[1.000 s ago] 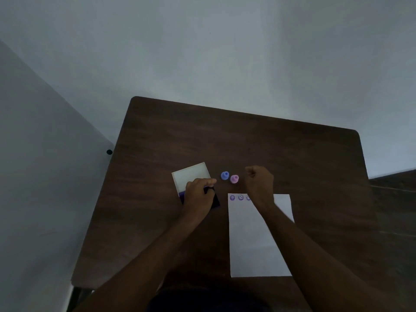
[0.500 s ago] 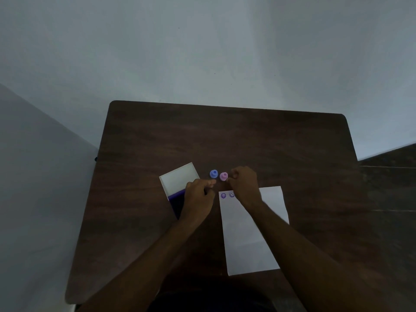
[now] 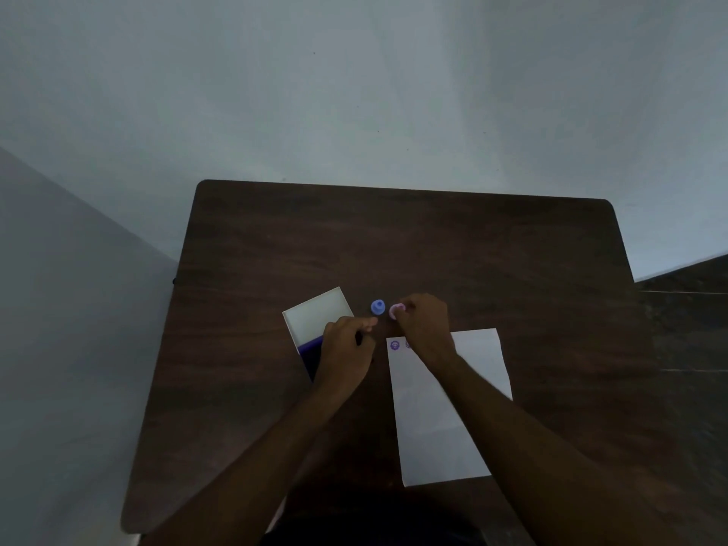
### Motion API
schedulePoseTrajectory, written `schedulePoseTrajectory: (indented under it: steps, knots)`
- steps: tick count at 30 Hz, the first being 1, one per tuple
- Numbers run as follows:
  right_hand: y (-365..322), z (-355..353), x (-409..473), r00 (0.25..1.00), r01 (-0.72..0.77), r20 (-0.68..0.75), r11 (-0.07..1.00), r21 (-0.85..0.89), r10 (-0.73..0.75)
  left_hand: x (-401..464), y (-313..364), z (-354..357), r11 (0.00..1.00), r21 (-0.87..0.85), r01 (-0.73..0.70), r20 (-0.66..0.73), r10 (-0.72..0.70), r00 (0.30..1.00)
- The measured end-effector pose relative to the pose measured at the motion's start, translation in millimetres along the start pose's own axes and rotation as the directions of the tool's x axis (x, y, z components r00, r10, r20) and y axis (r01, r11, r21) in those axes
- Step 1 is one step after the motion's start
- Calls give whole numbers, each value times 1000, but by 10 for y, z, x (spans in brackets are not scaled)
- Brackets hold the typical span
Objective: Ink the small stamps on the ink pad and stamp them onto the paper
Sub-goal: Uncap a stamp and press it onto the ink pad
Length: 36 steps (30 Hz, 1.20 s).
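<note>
Your only view: head camera, high above worktop (image 3: 433,238), looking forward-down, wide angle; wall (image 3: 354,92) fills upper half.

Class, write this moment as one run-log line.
step: picking pink stamp | right hand: grip on it | left hand: on ink pad | blue stamp: untouched | paper: prints at top

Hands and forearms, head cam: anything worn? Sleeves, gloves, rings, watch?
Nothing that shows. The left hand and right hand are bare, no gloves. Both forearms are bare down to the frame's bottom edge, with no sleeve cuff in view. No watch, band or ring can be made out, though the picture is dim and small jewellery could be missed. A dark garment shows at the bottom centre, at the torso.
</note>
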State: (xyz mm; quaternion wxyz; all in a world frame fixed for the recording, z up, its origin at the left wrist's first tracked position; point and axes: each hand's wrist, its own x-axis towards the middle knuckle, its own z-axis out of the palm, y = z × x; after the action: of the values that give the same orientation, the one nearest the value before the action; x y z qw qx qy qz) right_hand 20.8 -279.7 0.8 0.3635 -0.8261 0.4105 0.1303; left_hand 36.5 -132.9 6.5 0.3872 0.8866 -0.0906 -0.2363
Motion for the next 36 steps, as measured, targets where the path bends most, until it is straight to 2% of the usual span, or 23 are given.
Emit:
schedulePoseTrajectory:
  steps: [2,4,5,6,8,9,10,11,12,13,17,19,22,26,36]
  knots:
    - [27,-40,-82,1000,23,-19,997,70,-21,-20,-8,-42,1000,-16,1,22,-1,1000]
    - [46,-77,-192,998,35,-54,976,215,-24,1,27,-10,998,-45,50,59,-48,997]
    - [50,-96,-243,998,33,-59,957,288,-17,66,68,94,988,-75,138,68,-133,989]
    - [52,-117,-290,999,21,-47,935,353,-4,-5,-44,107,986,-83,144,101,-136,986]
    - [47,-153,-366,1000,-25,4,887,460,26,9,-78,71,920,-217,328,81,-318,945]
    - [41,-166,-397,999,-48,26,863,503,40,52,-111,105,898,-308,314,90,-301,949]
    - [38,-180,-426,998,-58,35,840,539,47,99,-64,141,916,-325,234,62,-226,972]
    - [41,-189,-454,999,-53,31,821,569,43,120,-2,179,957,-205,205,95,-189,977]
    - [42,-193,-480,999,-40,23,806,591,32,72,69,121,977,-50,206,243,-188,952]
    - [40,-198,-502,999,-33,22,793,609,24,42,62,51,989,-17,145,279,-135,951]
    - [33,-235,-549,997,-23,74,742,670,-36,30,154,14,978,-179,105,145,-79,986]
    - [32,-240,-584,990,15,95,733,680,-108,7,137,-25,990,-132,58,93,-46,995]
    - [32,-231,-640,983,87,61,733,675,-173,-20,176,-88,992,-100,83,79,-75,994]
    - [19,-230,-679,986,98,25,694,713,-165,-109,221,-152,968,-246,37,43,-27,999]
    - [-48,-228,-719,990,103,-2,701,706,-144,-166,248,-215,952,-307,-7,-29,-2,1000]
